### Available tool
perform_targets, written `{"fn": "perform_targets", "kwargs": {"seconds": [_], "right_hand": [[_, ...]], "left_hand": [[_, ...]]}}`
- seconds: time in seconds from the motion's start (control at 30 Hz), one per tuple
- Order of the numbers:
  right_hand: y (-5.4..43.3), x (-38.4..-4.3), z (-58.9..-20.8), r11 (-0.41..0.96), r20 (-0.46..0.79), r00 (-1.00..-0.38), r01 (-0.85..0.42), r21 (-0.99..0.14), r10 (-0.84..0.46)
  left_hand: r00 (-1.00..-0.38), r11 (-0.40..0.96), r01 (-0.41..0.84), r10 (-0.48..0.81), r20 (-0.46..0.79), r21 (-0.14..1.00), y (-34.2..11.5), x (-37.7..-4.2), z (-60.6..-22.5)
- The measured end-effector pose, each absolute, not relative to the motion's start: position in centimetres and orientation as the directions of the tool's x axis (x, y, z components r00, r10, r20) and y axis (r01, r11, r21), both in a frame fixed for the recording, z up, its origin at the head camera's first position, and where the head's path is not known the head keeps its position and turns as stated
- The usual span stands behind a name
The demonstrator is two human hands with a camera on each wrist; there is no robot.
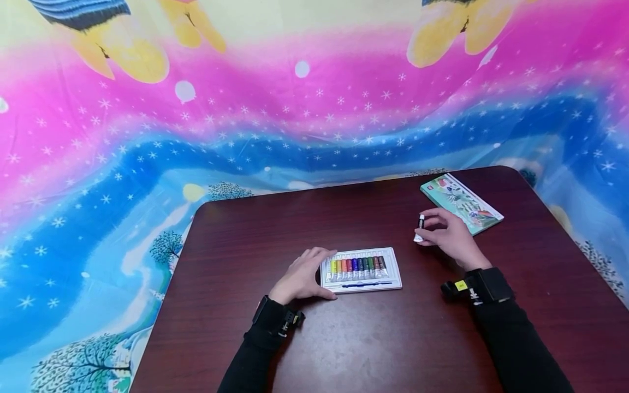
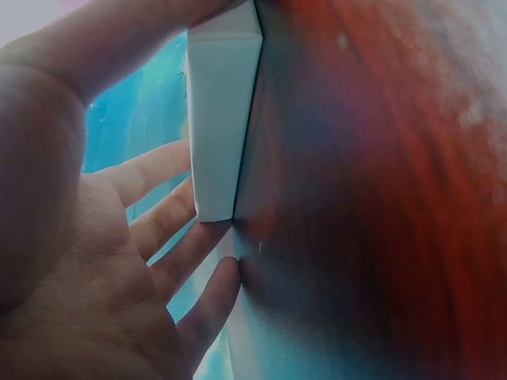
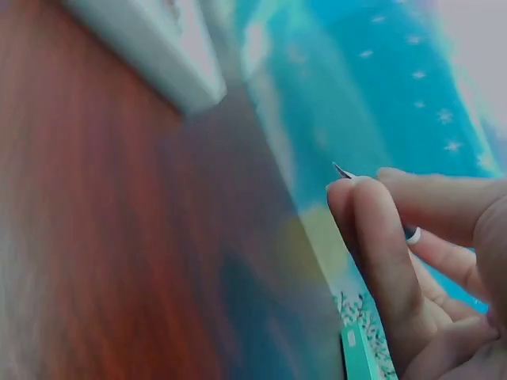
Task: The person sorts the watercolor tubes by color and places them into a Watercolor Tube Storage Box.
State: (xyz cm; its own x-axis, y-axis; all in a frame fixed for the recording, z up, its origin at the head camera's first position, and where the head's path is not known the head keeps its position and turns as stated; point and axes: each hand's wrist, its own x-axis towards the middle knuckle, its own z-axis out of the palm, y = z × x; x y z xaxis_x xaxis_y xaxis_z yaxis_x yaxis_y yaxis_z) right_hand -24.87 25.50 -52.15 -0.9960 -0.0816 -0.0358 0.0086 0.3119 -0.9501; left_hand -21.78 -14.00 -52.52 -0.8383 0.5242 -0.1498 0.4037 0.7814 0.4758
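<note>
My right hand [image 1: 449, 237] pinches a small paint tube [image 1: 419, 232] with a dark label and white cap between thumb and fingers, held over the table right of the tray. In the right wrist view the fingers hide most of it; only its thin end [image 3: 343, 171] and white cap [image 3: 413, 235] show. My left hand [image 1: 302, 275] grips the left end of a white paint tray [image 1: 398, 273], thumb at the near corner, fingers at the far one. In the left wrist view the hand [image 2: 95, 245] spans the tray's white side wall [image 2: 218, 119]. Several coloured tubes [image 1: 355, 268] lie side by side in the tray.
A blue paintbrush [image 1: 366, 285] lies in the tray's front slot. The green illustrated paint box [image 1: 462, 202] lies at the back right of the dark wooden table [image 1: 255, 229], just beyond my right hand. A colourful printed cloth [image 1: 304, 109] hangs behind the table.
</note>
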Motion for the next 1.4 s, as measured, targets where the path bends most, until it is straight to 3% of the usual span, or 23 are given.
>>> {"fn": "perform_targets", "kwargs": {"seconds": [0.1, 0.2, 0.4, 0.53, 0.83, 1.17, 1.4], "right_hand": [[25.3, -24.8, -51.7, 0.225, -0.024, -0.994, -0.002, -0.974, -0.111], [24.8, -24.5, -51.1, 0.229, 0.042, -0.991, -0.071, -0.971, -0.127], [24.1, -23.7, -49.9, 0.409, 0.274, -0.954, -0.299, -0.862, -0.119], [23.7, -23.4, -49.3, 0.476, 0.334, -0.939, -0.333, -0.814, -0.086], [23.7, -23.1, -48.8, 0.422, 0.289, -0.955, -0.289, -0.859, -0.067], [22.9, -23.2, -49.2, 0.454, 0.247, -0.964, -0.263, -0.851, -0.095], [20.9, -23.0, -50.9, 0.518, 0.066, -0.969, -0.184, -0.836, -0.238]], "left_hand": [[-0.839, 0.780, 0.402, 0.524, -0.149, 0.480, -14.0, -21.7, -52.5], [-0.839, 0.779, 0.400, 0.523, -0.149, 0.482, -14.0, -21.7, -52.5], [-0.838, 0.780, 0.403, 0.524, -0.148, 0.480, -14.0, -21.8, -52.4], [-0.839, 0.778, 0.404, 0.525, -0.144, 0.481, -13.9, -21.8, -52.4], [-0.840, 0.779, 0.401, 0.522, -0.146, 0.481, -14.0, -21.7, -52.4], [-0.839, 0.783, 0.405, 0.524, -0.149, 0.472, -14.1, -21.8, -52.4], [-0.838, 0.784, 0.399, 0.523, -0.158, 0.476, -13.9, -21.8, -52.4]]}}
